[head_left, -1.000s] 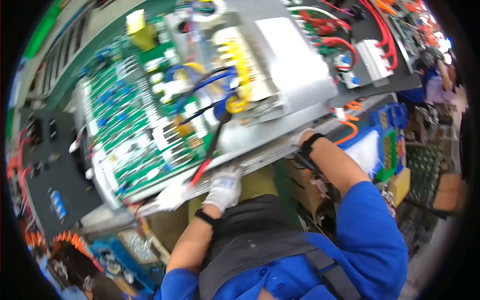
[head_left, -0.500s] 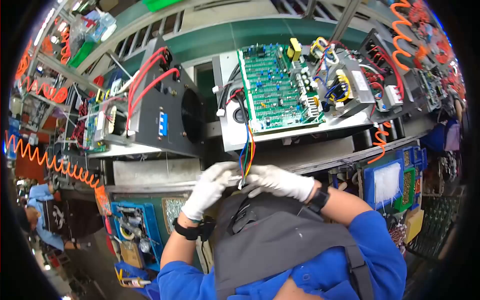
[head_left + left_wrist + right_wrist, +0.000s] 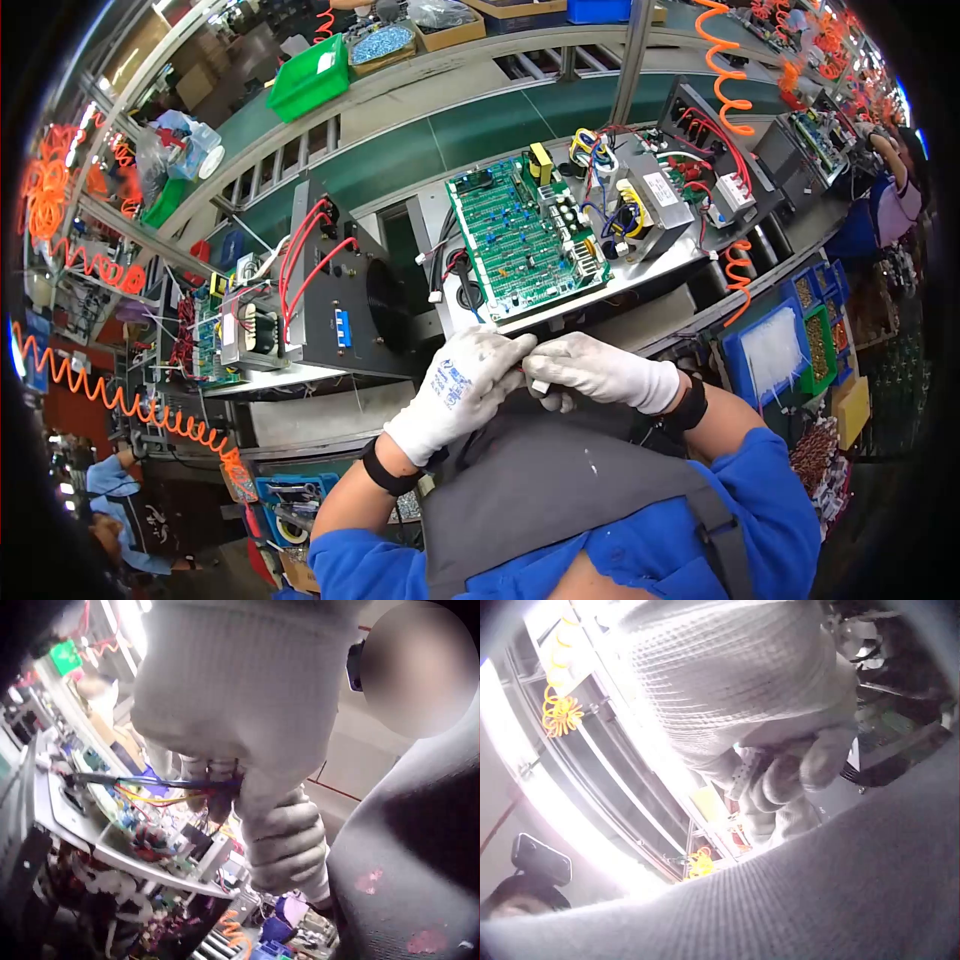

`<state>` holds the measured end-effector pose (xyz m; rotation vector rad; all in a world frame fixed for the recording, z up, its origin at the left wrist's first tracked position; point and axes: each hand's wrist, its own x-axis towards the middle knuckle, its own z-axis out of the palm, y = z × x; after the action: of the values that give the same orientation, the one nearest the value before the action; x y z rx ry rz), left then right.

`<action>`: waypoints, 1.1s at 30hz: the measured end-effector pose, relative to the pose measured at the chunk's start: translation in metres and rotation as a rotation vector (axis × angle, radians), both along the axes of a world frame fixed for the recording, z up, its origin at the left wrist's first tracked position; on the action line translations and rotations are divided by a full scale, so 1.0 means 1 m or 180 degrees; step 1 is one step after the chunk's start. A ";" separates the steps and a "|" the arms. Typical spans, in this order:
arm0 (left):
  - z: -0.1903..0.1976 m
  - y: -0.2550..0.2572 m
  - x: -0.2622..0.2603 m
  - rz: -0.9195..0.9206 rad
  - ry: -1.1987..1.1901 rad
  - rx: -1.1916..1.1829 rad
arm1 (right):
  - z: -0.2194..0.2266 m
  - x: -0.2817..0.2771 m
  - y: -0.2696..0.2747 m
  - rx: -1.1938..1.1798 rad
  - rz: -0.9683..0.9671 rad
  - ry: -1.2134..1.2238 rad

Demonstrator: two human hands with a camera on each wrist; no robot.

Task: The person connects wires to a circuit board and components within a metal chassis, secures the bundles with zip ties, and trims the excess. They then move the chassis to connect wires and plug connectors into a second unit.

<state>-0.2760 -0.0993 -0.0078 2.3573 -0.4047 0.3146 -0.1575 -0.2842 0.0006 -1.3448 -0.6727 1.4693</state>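
Observation:
Both gloved hands meet at the front edge of an open chassis that carries a green circuit board. My left hand has its fingers curled round a bundle of coloured wires, which runs out from the chassis in the left wrist view. Close beside it, my right hand pinches a small white connector. That connector's perforated side shows between thumb and fingers in the right wrist view. The glove hides where the wires end.
To the left stands a dark unit with red cables and a round fan. On the right are blue parts bins and a coiled orange hose. A green bin sits on the far shelf.
The view has swung right and settled. The hands, apart along the chassis edge at first, came together at the wires. Since then the right hand has taken hold of the white connector.

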 end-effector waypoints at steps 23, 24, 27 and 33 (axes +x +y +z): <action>0.004 0.048 0.014 0.0069 0.3495 -0.2559 | -0.088 0.063 0.067 0.1919 0.1953 -0.0044; 0.005 0.044 0.017 0.0353 0.3253 -0.2840 | -0.091 0.065 0.067 0.2340 0.1649 -0.0301; 0.001 0.045 0.036 0.1558 0.2995 -0.2589 | -0.016 0.073 0.035 0.1058 0.0503 -0.2552; 0.005 0.045 0.067 0.2144 0.3211 -0.1957 | -0.017 0.107 0.008 0.1035 -0.0650 -0.1847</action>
<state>-0.2086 -0.0540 -0.0024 1.6750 0.8520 -0.4114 -0.0503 -0.2763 -0.0168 -1.5308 -1.0551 0.7583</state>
